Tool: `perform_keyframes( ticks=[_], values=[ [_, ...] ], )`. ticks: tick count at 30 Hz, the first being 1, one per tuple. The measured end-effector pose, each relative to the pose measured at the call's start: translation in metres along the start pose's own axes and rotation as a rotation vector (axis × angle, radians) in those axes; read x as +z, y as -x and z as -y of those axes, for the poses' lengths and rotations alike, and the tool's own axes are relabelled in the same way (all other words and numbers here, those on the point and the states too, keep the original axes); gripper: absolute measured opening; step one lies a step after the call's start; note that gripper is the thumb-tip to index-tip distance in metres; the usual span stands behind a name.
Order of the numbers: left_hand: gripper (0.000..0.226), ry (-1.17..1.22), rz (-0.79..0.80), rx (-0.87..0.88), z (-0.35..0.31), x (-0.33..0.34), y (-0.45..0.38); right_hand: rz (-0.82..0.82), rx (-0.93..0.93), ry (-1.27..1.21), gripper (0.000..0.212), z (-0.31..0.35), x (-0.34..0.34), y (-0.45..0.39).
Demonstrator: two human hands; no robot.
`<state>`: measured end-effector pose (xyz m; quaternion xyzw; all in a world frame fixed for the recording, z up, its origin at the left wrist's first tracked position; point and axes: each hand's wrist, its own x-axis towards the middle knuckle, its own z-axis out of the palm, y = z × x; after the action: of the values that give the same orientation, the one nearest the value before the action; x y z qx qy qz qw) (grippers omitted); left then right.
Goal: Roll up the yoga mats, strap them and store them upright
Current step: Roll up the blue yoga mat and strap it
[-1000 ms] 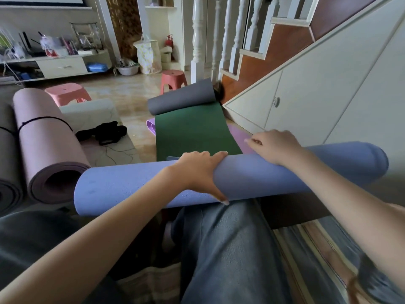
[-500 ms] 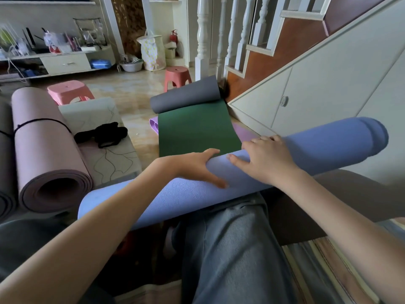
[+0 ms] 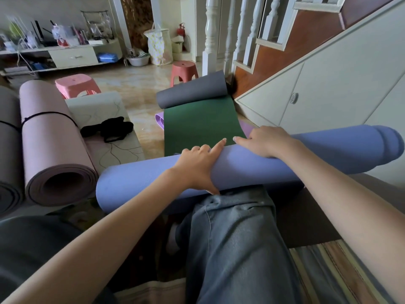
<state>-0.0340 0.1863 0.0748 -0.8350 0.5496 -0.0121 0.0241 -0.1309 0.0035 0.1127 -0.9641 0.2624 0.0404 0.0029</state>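
Observation:
A rolled blue yoga mat (image 3: 328, 150) lies across my knee, its right end a little higher. My left hand (image 3: 197, 165) grips the roll near its middle, thumb underneath and fingers over the top. My right hand (image 3: 265, 140) rests on top just to the right, fingers stretched leftward. No strap shows on the blue roll. Beyond it a green mat (image 3: 201, 126) lies flat on the floor, its grey far end (image 3: 192, 89) curled up. A pink rolled mat (image 3: 50, 141) with a black strap lies at the left. Loose black straps (image 3: 109, 129) sit on a pale cushion.
Another greyish roll (image 3: 8, 150) lies at the far left edge. A purple mat (image 3: 159, 120) peeks out under the green one. Two pink stools (image 3: 75, 84) (image 3: 183, 70) stand on the floor. The white stair cabinet (image 3: 317, 88) closes off the right side.
The blue roll was tilted up at its right end half a second ago and has levelled somewhat. My left hand shifted from resting on top to wrapping the roll with its thumb underneath.

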Motion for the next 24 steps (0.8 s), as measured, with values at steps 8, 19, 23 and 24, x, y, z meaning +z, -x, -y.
perform_keyframes(
  ticks=[8,19,23,24],
  values=[
    [0.12,-0.128,-0.144,0.098,-0.013,-0.041,0.026,0.024,0.095,-0.052,0.058,0.006,-0.032,0.051],
    [0.103,0.431,0.354,0.167,-0.033,-0.085,0.083,0.374,0.252,-0.328,0.039,0.013,-0.057,0.128],
    [0.085,0.523,0.478,0.155,-0.037,-0.055,0.09,0.559,0.353,-0.23,0.038,0.016,-0.027,0.135],
    [0.081,0.523,0.494,0.146,-0.039,-0.047,0.088,0.613,0.324,-0.204,0.04,0.017,-0.016,0.132]
  ],
)
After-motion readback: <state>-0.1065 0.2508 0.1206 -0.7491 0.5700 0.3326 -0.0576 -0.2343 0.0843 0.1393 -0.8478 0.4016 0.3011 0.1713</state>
